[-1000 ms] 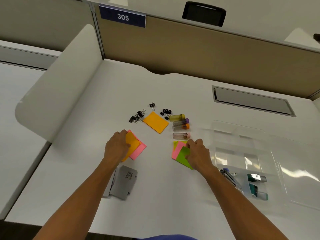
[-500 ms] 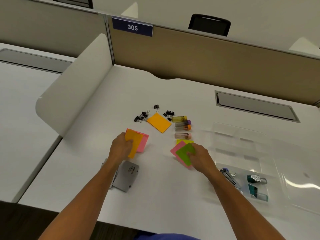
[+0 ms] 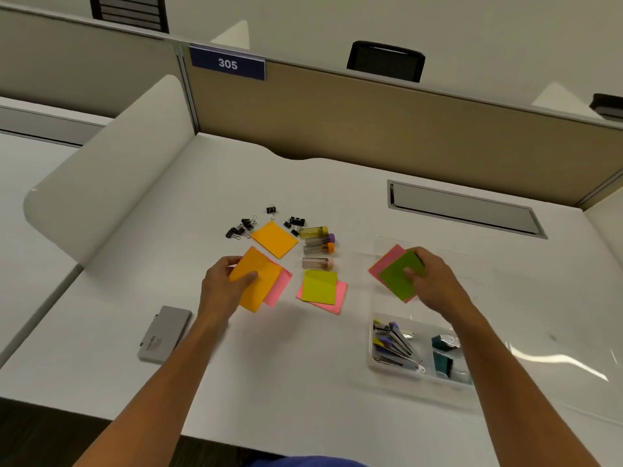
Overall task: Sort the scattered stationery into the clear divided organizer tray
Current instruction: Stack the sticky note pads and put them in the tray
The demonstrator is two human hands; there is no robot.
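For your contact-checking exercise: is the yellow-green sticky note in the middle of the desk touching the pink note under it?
Touching. The head view shows the yellow-green note lying directly on the pink note, overlapping it with pink edges showing.

I sit in an open-plan office, at a cubicle workstation. My white bench (image 3: 337, 197) is fenced by a tan fabric partition (image 3: 387, 129) with a metal top rail, and a blue number plate (image 3: 228, 64) reading 305 is fixed to it. A white curved side screen (image 3: 111, 163) separates my place from the next bench on the left. A grey cable hatch (image 3: 465, 208) is set into the benchtop. Black office chair backs (image 3: 386, 60) show beyond the partition.
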